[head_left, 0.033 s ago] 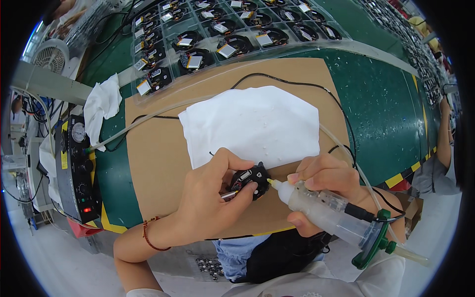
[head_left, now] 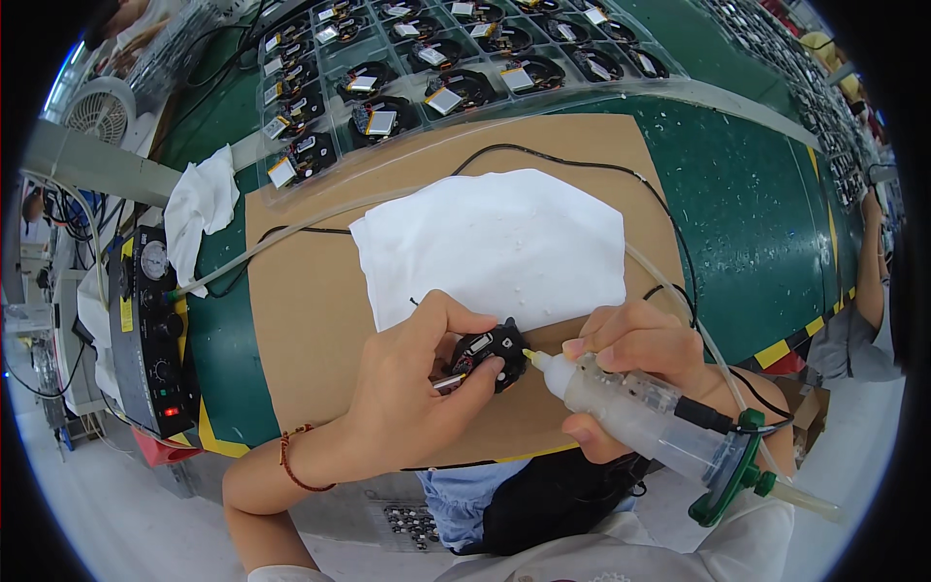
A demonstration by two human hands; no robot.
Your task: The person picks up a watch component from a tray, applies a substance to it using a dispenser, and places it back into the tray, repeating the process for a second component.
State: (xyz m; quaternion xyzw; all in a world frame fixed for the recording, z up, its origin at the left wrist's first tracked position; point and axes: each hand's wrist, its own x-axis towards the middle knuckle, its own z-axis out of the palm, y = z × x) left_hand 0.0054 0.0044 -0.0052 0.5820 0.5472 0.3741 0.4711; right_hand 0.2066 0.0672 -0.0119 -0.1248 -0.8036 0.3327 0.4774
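Dispensing syringe (head_left: 669,441) with a translucent barrel is gripped in the right hand (head_left: 650,359), whose fingers and thumb are closed around its front part. Its yellow nozzle tip (head_left: 531,356) points to the left and is just at the edge of a small black electronic module (head_left: 493,351); whether they are touching, I cannot tell. The left hand (head_left: 412,388) holds this module pinched between thumb and fingers, above the cardboard sheet (head_left: 310,330) and close to the near edge of the bench (head_left: 747,223). At the rear end of the syringe sits a green cap (head_left: 722,485), from which an air tube (head_left: 805,501) goes out. A red braided bracelet (head_left: 285,456) is around the left wrist.

Just beyond the hands, a white cloth (head_left: 495,247) is spread on the cardboard, with small drops or bumps on its surface. A black cable (head_left: 669,209) curves around the far and right sides of this cloth. Farther away stands a clear compartment tray (head_left: 438,133) with many black modules, many of them with silvery battery packs. At the left there is a black control box (head_left: 145,335) with a round gauge (head_left: 153,260) and a red lit display (head_left: 171,411).
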